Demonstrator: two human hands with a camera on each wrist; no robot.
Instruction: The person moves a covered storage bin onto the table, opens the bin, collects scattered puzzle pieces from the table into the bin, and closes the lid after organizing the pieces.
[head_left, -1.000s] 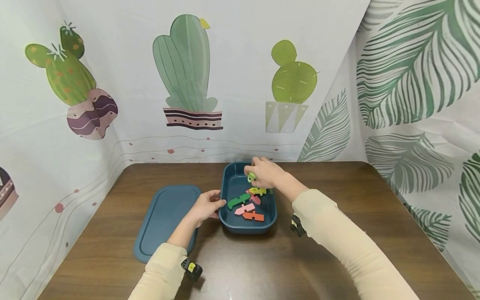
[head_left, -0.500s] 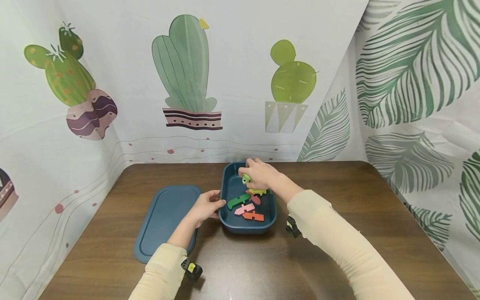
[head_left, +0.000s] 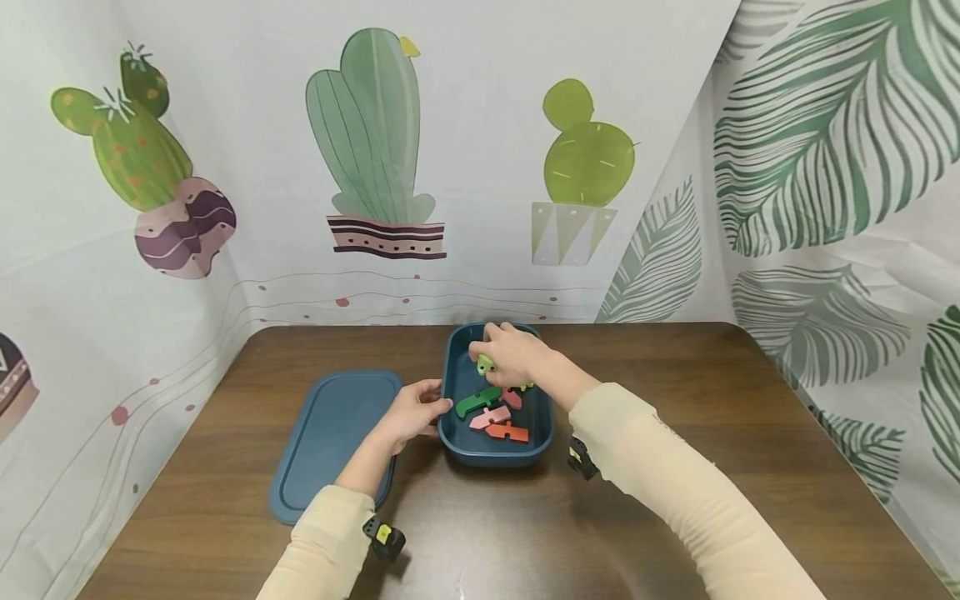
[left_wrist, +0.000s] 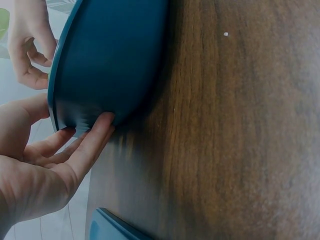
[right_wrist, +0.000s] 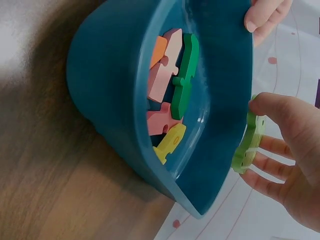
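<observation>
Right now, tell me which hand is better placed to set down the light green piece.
Right hand: it already pinches the light green piece over the blue bin; the left hand steadies the bin's side.

light-green piece [head_left: 485, 364]: mostly covered by right hand [head_left: 513, 354] in head view
yellow piece [head_left: 522, 386]: largely under that hand
lid [left_wrist: 112, 227]: cut by left-wrist frame edge

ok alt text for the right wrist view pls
The right hand pinches a light green puzzle piece just outside the rim of a dark blue tub. Inside the tub lie green, pink, orange and yellow pieces, and the left hand's fingertips touch its far rim.
</observation>
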